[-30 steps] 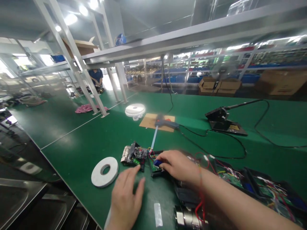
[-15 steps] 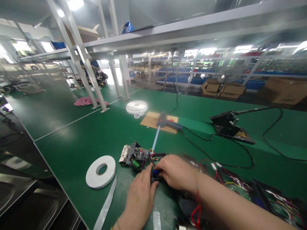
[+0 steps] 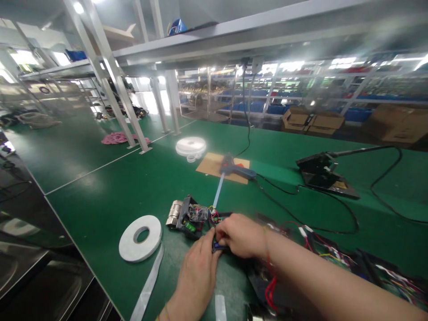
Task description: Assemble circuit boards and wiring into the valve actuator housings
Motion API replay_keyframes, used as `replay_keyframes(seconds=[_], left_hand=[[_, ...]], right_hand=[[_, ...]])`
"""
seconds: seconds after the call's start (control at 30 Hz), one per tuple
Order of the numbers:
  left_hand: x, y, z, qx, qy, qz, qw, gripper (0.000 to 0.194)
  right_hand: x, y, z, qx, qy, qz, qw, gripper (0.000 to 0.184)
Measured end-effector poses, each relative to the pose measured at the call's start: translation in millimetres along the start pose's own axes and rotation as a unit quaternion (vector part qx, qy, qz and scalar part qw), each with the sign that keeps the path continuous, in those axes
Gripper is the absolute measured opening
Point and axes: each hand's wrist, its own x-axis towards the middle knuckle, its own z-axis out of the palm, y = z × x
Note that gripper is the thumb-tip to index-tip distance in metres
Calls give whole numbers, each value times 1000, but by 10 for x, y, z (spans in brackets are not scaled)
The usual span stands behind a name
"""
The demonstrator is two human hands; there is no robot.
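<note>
A black electronics housing [image 3: 184,219] lies on the green bench, its wires exposed, with a silver metal cylinder [image 3: 174,214] at its left end and a small green component [image 3: 189,226] inside. My left hand [image 3: 197,269] grips the housing's near edge, fingers and thumb closed around it. From the right, my right hand [image 3: 239,234] reaches in, its fingers pinched at a small blue part [image 3: 219,244] in the housing. The fingertips hide most of that part. Just beyond, a glue gun [image 3: 237,169] rests on a piece of cardboard [image 3: 209,164], a pale glue stick pointing toward the housing.
A white tape roll [image 3: 129,243] with a loose strip lies left of my hands. Other wired housings [image 3: 334,254] sit at right under my forearm. Farther back are a black soldering-iron stand [image 3: 326,176], cables, white spools [image 3: 190,146] and an overhead shelf [image 3: 234,44].
My right fingers have shifted slightly over the blue part, which now shows less and looks lower. My left hand stays on the housing. The whole view has moved a little.
</note>
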Motion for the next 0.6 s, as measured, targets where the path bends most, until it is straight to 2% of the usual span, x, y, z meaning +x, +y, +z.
replay_keyframes(seconds=[0.23,0.47,0.6], left_hand=[[0,44,-28,13,-5,17,1000,17],[-16,10,10,90,6,61,994,20],[-26,15,21,135,21,80,987,26]], right_hand=[[77,5,-5,24,-35,27,999,5],[84,33,-1,33,-41,22,998,5],[-61,80,-79,35,-15,-13,999,17]])
